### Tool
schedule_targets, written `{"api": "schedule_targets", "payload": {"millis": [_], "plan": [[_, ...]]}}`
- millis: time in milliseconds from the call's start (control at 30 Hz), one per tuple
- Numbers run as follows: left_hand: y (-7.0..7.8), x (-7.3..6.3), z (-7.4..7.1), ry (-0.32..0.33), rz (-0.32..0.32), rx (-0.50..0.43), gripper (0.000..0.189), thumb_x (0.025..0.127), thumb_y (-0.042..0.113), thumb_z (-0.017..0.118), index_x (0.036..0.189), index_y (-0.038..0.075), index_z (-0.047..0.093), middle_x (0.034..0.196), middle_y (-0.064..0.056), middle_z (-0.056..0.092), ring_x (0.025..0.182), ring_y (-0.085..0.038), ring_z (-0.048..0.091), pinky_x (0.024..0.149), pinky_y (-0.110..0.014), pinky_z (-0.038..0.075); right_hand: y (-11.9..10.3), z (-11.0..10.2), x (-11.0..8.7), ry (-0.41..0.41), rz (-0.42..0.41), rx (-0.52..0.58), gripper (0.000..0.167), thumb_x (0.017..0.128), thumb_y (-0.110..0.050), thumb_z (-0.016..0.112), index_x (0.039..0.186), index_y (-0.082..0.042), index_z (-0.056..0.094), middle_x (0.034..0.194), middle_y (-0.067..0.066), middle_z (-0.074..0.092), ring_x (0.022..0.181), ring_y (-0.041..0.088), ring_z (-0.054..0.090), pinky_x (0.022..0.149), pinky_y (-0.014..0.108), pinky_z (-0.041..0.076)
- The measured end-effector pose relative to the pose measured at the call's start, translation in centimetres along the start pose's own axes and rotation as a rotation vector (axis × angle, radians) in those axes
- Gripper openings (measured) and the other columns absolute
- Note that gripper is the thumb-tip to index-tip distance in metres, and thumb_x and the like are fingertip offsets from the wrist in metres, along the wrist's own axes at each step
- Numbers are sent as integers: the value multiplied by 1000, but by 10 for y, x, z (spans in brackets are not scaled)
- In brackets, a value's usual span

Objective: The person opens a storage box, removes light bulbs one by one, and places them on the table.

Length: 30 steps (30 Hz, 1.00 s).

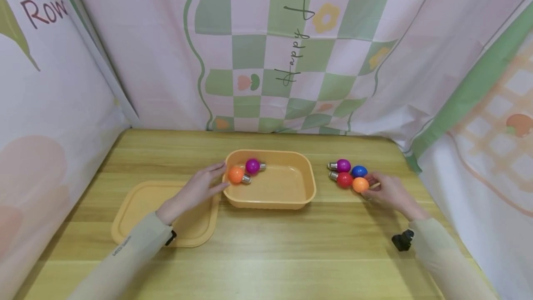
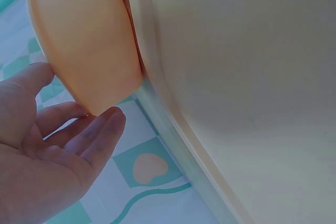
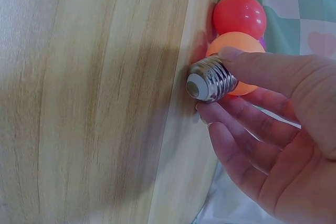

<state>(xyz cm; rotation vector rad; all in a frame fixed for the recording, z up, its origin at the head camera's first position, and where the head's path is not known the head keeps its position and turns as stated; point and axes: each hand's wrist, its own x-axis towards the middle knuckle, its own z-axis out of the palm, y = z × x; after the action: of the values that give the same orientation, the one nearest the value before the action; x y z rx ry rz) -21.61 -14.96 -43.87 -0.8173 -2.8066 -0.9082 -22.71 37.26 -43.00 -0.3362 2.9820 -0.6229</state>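
An orange light bulb [image 1: 360, 184] lies at the right end of a small group of bulbs. My right hand [image 1: 390, 192] pinches it; in the right wrist view the thumb presses beside its silver screw base [image 3: 212, 78], with fingers on the other side. Against it lies a red bulb [image 1: 344, 180], with a blue bulb [image 1: 359, 171] and a purple bulb [image 1: 343, 165] behind. My left hand [image 1: 200, 188] touches the left end of a yellow-orange box [image 1: 270, 205], its fingers loosely spread. Inside the box lie another orange bulb [image 1: 236, 174] and another purple bulb [image 1: 252, 166].
A matching flat lid [image 1: 166, 233] lies on the wooden table [image 1: 283, 253] left of the box, beneath my left forearm. Printed curtains [image 1: 287, 50] hang along the back and both sides of the table.
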Motion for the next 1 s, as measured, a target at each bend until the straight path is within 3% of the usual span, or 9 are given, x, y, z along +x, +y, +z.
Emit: {"api": "schedule_targets", "payload": {"millis": [1000], "plan": [[-1, -1, 0, -11, -21, -14, 56, 94, 20, 67, 138, -10, 48, 150, -29, 42, 137, -46, 45, 113, -53, 41, 2, 0, -1, 6, -24, -21, 32, 86, -15, 74, 109, 5, 64, 102, 26, 72, 86, 35, 72, 74, 47, 63]]}}
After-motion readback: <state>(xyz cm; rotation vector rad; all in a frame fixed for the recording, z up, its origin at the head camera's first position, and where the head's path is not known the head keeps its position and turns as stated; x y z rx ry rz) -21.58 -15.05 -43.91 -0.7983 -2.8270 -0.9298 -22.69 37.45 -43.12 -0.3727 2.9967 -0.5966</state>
